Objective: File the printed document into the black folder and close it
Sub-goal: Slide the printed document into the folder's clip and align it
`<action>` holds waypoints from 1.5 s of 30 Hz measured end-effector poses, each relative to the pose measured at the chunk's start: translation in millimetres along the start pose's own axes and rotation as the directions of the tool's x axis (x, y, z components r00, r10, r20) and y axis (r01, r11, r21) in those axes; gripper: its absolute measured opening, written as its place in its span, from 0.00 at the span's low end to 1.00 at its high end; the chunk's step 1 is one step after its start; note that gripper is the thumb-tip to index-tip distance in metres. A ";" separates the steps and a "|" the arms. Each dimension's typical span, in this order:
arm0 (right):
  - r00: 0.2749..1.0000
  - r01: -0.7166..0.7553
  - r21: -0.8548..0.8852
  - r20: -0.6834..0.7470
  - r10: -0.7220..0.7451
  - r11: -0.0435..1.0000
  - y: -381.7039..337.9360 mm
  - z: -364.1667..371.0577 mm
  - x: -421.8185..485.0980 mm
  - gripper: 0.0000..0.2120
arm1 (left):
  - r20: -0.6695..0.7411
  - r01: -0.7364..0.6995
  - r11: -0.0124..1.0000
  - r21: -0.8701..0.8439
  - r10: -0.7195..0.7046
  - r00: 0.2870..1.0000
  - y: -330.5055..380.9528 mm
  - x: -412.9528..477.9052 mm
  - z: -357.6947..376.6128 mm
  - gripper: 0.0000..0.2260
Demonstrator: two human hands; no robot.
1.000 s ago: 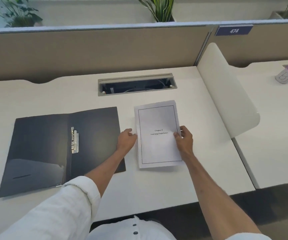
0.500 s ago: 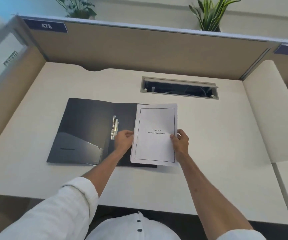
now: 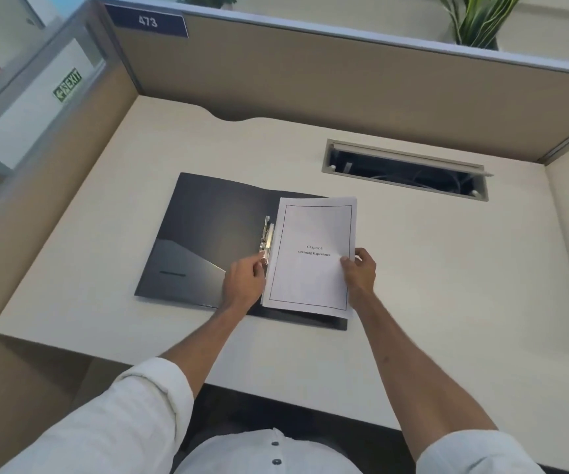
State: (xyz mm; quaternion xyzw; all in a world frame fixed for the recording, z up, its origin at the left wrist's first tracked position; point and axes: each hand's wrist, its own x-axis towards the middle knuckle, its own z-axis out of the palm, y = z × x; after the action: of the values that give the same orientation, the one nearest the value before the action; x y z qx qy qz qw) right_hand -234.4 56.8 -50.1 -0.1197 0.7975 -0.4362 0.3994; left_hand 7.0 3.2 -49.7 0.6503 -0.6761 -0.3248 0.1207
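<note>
- The stapled-looking white printed document [image 3: 310,256] lies on the right-hand leaf of the open black plastic folder [image 3: 207,234], its left edge just beside the silver metal spring clip [image 3: 267,237] at the spine.
- Right hand [image 3: 360,271]: thumb on top of the sheet, fingers curled at the right edge; pinched closed on the paper, as far as I can tell.
- Left hand [image 3: 244,280]: fingertips at the lower end of the clip, just left of the paper's edge. Whether they press the clip or merely touch it, I cannot tell.
- Progress, my judgement: document is placed on the folder but not yet under the clip. Left to do: lift the clip, slide the edge beneath, release, fold the left cover over.
- Left of both grips, the cover's inner pocket [image 3: 187,271] holds nothing visible.
- Readable writing: the page reads "Chapter 6 / Learning Experience"; blue partition plate [image 3: 147,21] reads "473"; green sign [image 3: 68,86] reads "EXIT".
- Pale wooden desk [image 3: 447,285] carries everything.
</note>
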 end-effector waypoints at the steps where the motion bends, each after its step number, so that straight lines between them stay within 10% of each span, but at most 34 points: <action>1: 1.000 -0.004 -0.001 0.000 0.004 1.000 -0.1 3.2 0.2 0.13 | 0.007 -0.033 0.999 0.040 0.033 0.999 -2.2 -2.6 -0.5 0.14; 11: 1.000 0.016 -0.142 -0.001 -0.017 0.990 0.3 17.9 6.3 0.05 | 0.146 -0.231 0.933 0.277 0.197 0.970 -16.1 -6.8 -0.5 0.22; 20: 0.987 0.127 -0.511 -0.017 -0.158 0.850 -9.3 19.1 5.3 0.11 | 0.064 -0.122 0.972 0.199 0.112 0.992 -13.6 -7.0 10.2 0.11; 45: 0.980 0.183 -0.534 0.031 -0.197 0.825 -2.5 15.1 0.5 0.20 | 0.084 -0.128 0.983 0.132 0.118 0.989 -12.4 -11.1 13.2 0.11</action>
State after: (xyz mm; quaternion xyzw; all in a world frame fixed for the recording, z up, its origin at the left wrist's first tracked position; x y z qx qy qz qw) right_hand -223.9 46.0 -52.9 -0.2992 0.8764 -0.2360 0.2946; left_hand 10.6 18.3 -64.3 0.6012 -0.7399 -0.2936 0.0699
